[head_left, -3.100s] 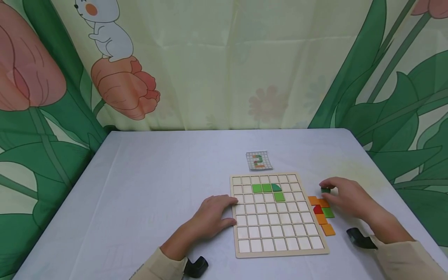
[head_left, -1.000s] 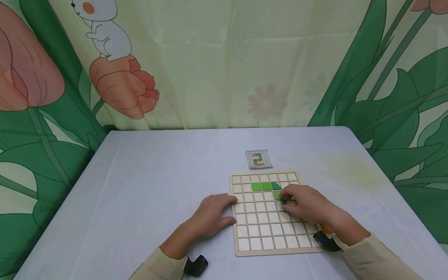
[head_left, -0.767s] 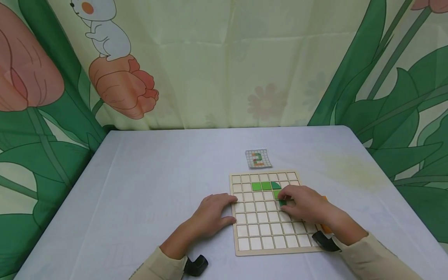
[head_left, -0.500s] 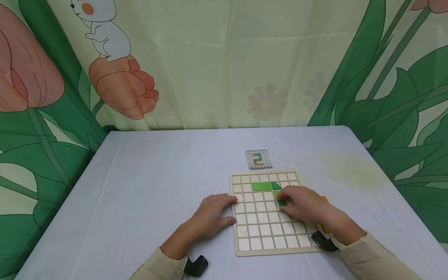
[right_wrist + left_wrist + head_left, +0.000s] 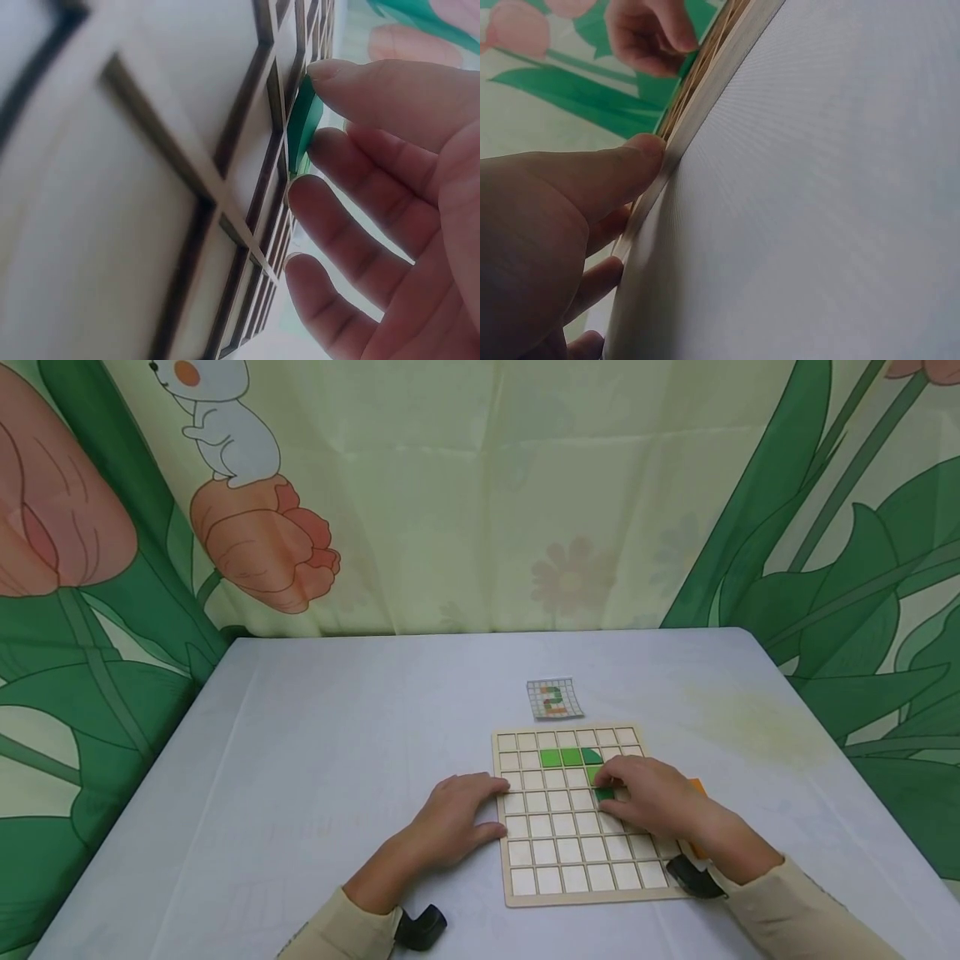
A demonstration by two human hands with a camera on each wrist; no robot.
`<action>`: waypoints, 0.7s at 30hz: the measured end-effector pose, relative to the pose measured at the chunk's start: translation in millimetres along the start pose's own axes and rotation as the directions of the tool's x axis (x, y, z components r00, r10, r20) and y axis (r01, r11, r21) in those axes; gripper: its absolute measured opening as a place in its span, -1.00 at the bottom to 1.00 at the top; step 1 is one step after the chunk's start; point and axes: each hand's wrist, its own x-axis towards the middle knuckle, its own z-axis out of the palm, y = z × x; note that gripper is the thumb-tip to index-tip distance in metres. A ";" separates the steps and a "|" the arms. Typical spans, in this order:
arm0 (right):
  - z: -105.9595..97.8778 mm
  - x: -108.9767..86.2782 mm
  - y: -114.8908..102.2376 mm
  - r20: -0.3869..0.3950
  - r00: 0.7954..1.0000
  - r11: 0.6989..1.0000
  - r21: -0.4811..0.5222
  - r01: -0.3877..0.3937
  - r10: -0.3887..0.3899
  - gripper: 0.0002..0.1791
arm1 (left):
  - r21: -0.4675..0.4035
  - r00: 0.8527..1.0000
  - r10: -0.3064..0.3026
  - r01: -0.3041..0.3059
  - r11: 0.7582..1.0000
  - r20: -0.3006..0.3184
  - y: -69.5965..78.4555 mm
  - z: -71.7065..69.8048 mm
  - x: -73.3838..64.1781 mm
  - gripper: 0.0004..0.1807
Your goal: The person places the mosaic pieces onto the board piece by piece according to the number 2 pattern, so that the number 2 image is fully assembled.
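Note:
A wooden grid board (image 5: pixel 566 802) with white square cells lies on the table. Light green square tiles (image 5: pixel 561 757) and a dark green rounded tile (image 5: pixel 591 756) sit in its upper cells. My left hand (image 5: pixel 453 821) rests against the board's left edge, thumb and fingertips touching the frame; in the left wrist view the hand (image 5: pixel 547 232) has its fingers extended along that edge. With thumb and index finger my right hand (image 5: pixel 652 795) pinches another dark green tile (image 5: pixel 304 124), at a cell just below the light green one. That tile is partly hidden by the fingers.
A small pattern card (image 5: pixel 554 699) with a coloured figure lies behind the board. Orange tiles (image 5: pixel 698 787) show at the board's right side, mostly hidden by the right arm. Black wrist cameras (image 5: pixel 421 928) are on both wrists. A printed curtain (image 5: pixel 465 510) hangs behind the table.
My right hand has come left from the loose tiles beside the board, carrying the dark green tile to the grid. Over the last half second it barely moves. The left hand has stayed put.

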 end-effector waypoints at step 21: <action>-1.8 2.9 2.1 -0.019 0.999 0.999 0.014 -0.044 0.044 -0.67 | -0.010 1.000 0.015 -0.015 1.000 -0.002 -1.1 -1.4 0.5 -0.43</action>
